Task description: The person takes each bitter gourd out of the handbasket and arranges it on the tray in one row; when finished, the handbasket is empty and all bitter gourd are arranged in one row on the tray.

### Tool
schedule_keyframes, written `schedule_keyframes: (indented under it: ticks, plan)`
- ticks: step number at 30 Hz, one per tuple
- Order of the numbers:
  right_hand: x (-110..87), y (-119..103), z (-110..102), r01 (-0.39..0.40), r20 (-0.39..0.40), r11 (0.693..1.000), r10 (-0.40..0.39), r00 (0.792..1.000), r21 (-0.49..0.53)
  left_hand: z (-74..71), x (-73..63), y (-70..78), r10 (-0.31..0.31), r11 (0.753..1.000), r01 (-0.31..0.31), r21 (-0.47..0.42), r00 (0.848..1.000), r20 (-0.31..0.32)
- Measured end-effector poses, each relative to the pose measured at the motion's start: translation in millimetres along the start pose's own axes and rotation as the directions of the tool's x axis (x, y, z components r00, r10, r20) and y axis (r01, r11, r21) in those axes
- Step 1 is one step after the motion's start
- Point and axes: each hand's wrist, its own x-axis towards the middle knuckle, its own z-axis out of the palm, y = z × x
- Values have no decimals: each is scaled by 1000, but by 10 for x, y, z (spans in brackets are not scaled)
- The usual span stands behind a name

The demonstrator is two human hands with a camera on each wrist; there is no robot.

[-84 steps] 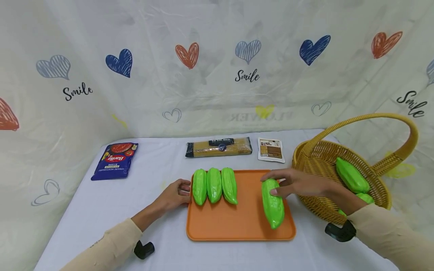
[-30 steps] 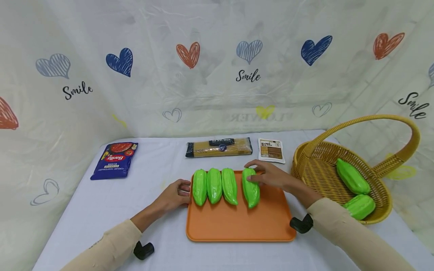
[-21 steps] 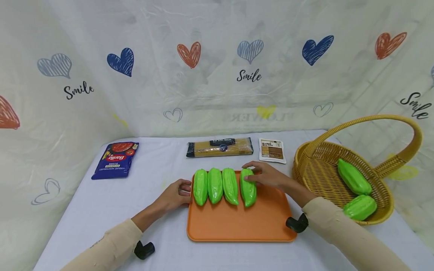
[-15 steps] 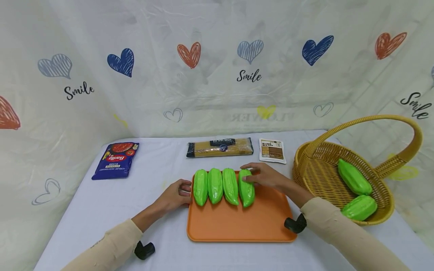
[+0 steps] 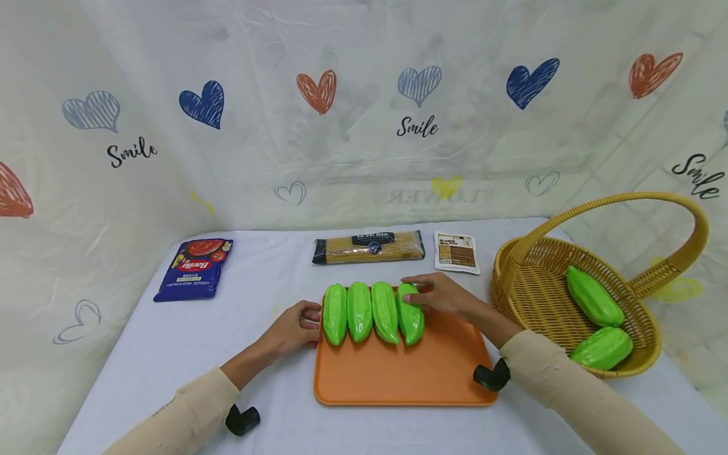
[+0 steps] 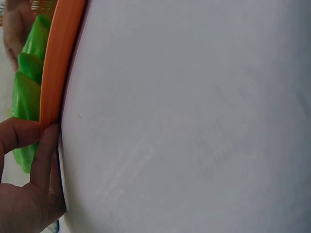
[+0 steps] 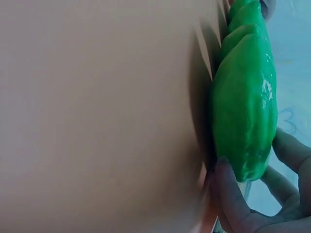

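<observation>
In the head view an orange tray [image 5: 398, 379] lies on the white cloth. Several glossy green bitter melons [image 5: 359, 312] stand side by side along its far left part, tips toward me. My left hand [image 5: 291, 328] pinches the tray's left rim; the left wrist view shows thumb and fingers [image 6: 44, 150] on either side of it. My right hand [image 5: 440, 294] holds the rightmost bitter melon [image 5: 411, 319] near its far end. In the right wrist view thumb and fingers straddle that bitter melon [image 7: 245, 107], which lies against or very close to its neighbour.
A wicker basket [image 5: 534, 303] with a tall handle stands at the right, holding two more bitter melons [image 5: 603, 349]. Behind the tray lie a spaghetti pack [image 5: 370, 247] and a small white-and-brown packet [image 5: 456, 253]. A blue Barilla pouch [image 5: 194, 270] lies at the far left.
My right hand has carried the bitter melon from the tray's right side leftward to the end of the row, sliding it closer in the last second. The left hand has stayed on the rim.
</observation>
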Motion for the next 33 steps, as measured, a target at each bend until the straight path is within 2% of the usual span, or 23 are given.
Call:
schedule_keyframes:
  ticks: [16, 24, 28, 33]
  plan:
    - [-80, -84, -106, -29, 55, 998, 32, 998, -49, -4, 0, -3, 1, 1000, -1, -8, 1000, -2]
    - [-256, -167, -252, 65, 99, 998, -62, 993, -26, 5, -5, -2, 2, 1000, -2, -21, 1000, -5]
    - [-347, -204, -322, 135, 86, 988, -128, 988, -82, 4, -10, -1, 3, 1000, -3, -29, 1000, -2]
    - [-455, -221, -411, 173, 87, 980, -165, 983, -95, 4, -13, 5, -1, 1000, 1, -25, 1000, 1]
